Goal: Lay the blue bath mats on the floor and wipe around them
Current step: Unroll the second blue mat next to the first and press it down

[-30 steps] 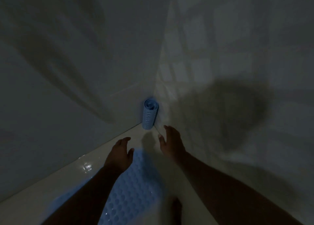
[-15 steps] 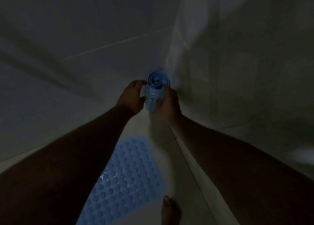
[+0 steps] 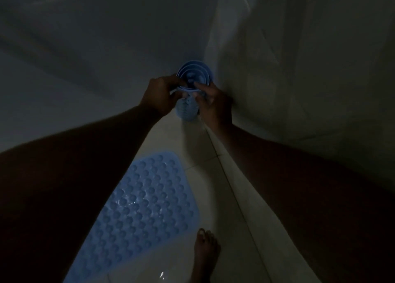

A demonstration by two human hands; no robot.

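Together, left hand (image 3: 159, 95) and right hand (image 3: 213, 103) clasp the rolled mat (image 3: 189, 103); flat mat (image 3: 145, 207) below.

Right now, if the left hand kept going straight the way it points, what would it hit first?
The rolled blue mat it already grips; the left hand points right, toward the right hand on the roll's far side. Depth is hard to judge in this dark view.

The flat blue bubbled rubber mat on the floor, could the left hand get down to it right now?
Probably not at once: the left hand and right hand both grip the rolled blue mat in the corner. Nothing covers the flat blue bubbled rubber mat.
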